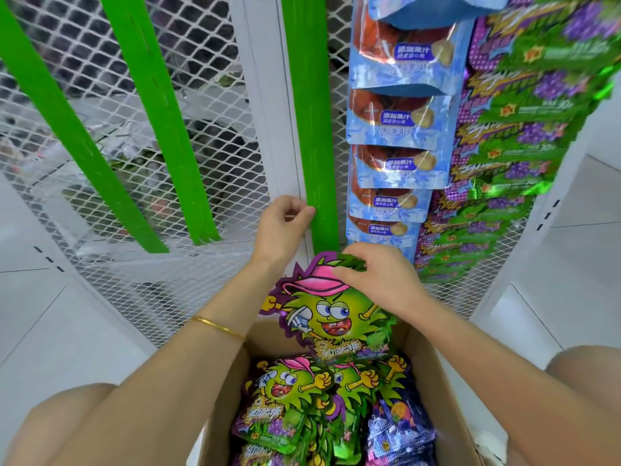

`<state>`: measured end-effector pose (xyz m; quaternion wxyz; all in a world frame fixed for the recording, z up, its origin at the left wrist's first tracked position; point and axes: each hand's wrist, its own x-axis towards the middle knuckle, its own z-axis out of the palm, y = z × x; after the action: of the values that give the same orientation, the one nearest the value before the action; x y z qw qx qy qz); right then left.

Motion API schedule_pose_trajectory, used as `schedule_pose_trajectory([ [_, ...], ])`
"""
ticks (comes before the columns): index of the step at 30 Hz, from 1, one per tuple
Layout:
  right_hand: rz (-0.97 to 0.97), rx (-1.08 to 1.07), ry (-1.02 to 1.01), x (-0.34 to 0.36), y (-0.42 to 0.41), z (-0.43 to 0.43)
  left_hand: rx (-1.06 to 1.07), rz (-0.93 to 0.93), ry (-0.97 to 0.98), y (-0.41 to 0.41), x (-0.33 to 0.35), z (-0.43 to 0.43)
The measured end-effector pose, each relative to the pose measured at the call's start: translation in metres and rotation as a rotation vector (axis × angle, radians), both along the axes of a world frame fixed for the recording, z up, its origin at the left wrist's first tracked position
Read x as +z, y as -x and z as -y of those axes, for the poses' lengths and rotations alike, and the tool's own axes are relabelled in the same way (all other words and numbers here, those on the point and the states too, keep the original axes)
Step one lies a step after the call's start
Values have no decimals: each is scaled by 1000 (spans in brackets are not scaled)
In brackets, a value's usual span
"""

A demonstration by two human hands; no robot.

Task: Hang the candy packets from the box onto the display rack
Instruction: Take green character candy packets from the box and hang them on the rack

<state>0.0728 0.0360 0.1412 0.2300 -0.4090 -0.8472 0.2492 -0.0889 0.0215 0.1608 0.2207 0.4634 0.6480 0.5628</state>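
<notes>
My right hand [379, 280] pinches the top of the packet [329, 317], which stands upright over the box [232, 375], its top just under the lower end of the green strip [319, 183], while my left hand [282, 227], with curled fingers, holds this strip's left edge just above.
</notes>
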Motion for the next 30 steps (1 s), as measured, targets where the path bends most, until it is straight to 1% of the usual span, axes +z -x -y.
schedule_pose_trajectory([
  [5, -76, -34, -20, 9, 15, 4, -87, 30, 100, 23, 7, 33],
  [8, -145, -81, -40, 15, 29, 6, -112, 0, 115, 29, 15, 42],
  [13, -155, -140, -94, 18, 43, 9, -145, -24, 117, 33, 22, 47],
  [19, -133, -198, -141, 21, 50, 13, -186, 27, 126, 36, 20, 47],
  [26, -18, -227, -429, 30, 49, 18, -195, -1, 119, 37, 21, 47],
  [30, 27, -223, -485, 28, 51, 17, -197, 44, 128, 38, 19, 46],
])
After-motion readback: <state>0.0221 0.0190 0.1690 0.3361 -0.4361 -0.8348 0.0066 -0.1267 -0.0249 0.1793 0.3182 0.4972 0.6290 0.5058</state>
